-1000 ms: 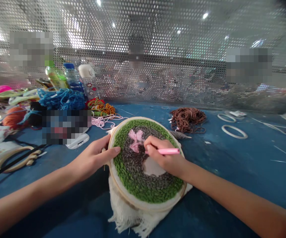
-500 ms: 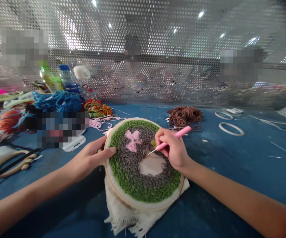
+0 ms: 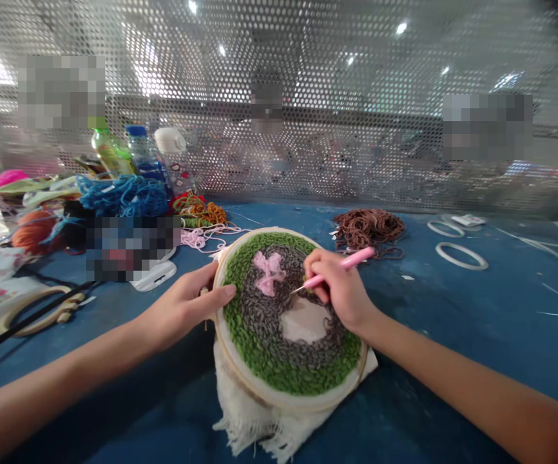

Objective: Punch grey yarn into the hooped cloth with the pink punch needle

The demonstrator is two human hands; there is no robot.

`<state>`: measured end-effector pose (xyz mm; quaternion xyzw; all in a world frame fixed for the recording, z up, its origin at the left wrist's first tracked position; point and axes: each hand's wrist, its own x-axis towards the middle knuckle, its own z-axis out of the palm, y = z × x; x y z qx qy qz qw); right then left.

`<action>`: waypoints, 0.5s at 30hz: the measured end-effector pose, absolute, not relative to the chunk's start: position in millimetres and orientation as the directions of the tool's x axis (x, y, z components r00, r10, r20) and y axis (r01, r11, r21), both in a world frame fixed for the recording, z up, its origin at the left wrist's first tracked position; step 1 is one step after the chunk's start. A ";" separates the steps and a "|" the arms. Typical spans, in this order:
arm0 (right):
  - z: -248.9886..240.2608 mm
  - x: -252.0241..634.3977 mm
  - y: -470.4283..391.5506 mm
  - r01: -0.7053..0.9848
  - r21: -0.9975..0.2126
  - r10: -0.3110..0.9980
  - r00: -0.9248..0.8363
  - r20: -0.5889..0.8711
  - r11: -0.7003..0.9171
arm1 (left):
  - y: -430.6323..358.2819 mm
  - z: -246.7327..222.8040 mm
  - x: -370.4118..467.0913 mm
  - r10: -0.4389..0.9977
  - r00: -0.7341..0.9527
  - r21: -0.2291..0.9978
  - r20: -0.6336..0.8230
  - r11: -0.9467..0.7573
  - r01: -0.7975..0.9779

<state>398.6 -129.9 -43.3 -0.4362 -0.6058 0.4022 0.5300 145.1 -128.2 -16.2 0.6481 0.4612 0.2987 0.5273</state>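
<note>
A round embroidery hoop (image 3: 220, 322) stretches white cloth (image 3: 247, 422) with a frayed lower edge. Loops of green yarn (image 3: 279, 374) ring a dark grey area, with a pink bow shape (image 3: 269, 273) at upper left and a patch of bare cloth (image 3: 303, 320) inside the grey. My left hand (image 3: 189, 306) is closed on the hoop's left rim, thumb on top and fingers underneath. Pinched in my right hand (image 3: 339, 287) is a pink punch needle (image 3: 357, 258), its metal tip at the upper edge of the bare patch.
Brown yarn (image 3: 368, 229) lies behind the hoop, and white rings (image 3: 461, 256) sit to the right. At left are blue yarn (image 3: 124, 195), bottles (image 3: 144, 151) and a wooden hoop (image 3: 15, 324). A perforated metal screen (image 3: 327, 148) rises behind the blue table (image 3: 453, 322).
The whole scene has shifted slightly right in view. The needle tip has moved a little up and left relative to the bare patch; both hands keep their grips.
</note>
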 end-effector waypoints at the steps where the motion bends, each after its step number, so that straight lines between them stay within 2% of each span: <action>1: -41.9 395.7 -132.9 0.178 -0.929 0.944 -0.124 0.307 0.325 | -129.2 -15.8 145.3 0.914 0.394 0.962 -0.097 -0.015 0.271; 4: -40.1 389.8 -139.7 0.367 -0.831 0.899 -0.297 0.322 0.419 | -131.8 -14.4 145.4 0.915 0.392 0.968 -0.096 -0.006 0.250; 5: -40.7 389.8 -140.0 0.359 -0.840 0.904 -0.291 0.313 0.407 | -131.8 -14.2 145.3 0.914 0.393 0.968 -0.098 -0.004 0.250; 8: -45.0 395.3 -134.4 0.192 -0.938 0.954 -0.138 0.266 0.289 | -128.8 -15.9 144.5 0.907 0.409 0.968 -0.104 -0.003 0.252; 11: -47.8 401.6 -127.1 0.119 -0.954 0.961 -0.006 0.275 0.274 | -124.4 -19.1 143.3 0.899 0.423 0.965 -0.110 -0.006 0.263; 13: -47.0 401.8 -126.7 0.111 -0.956 0.962 0.005 0.275 0.273 | -123.4 -20.1 142.6 0.898 0.425 0.963 -0.112 -0.008 0.270; 15: -44.8 398.6 -130.3 0.131 -0.954 0.963 -0.064 0.264 0.270 | -124.5 -19.4 142.1 0.899 0.424 0.961 -0.107 -0.015 0.275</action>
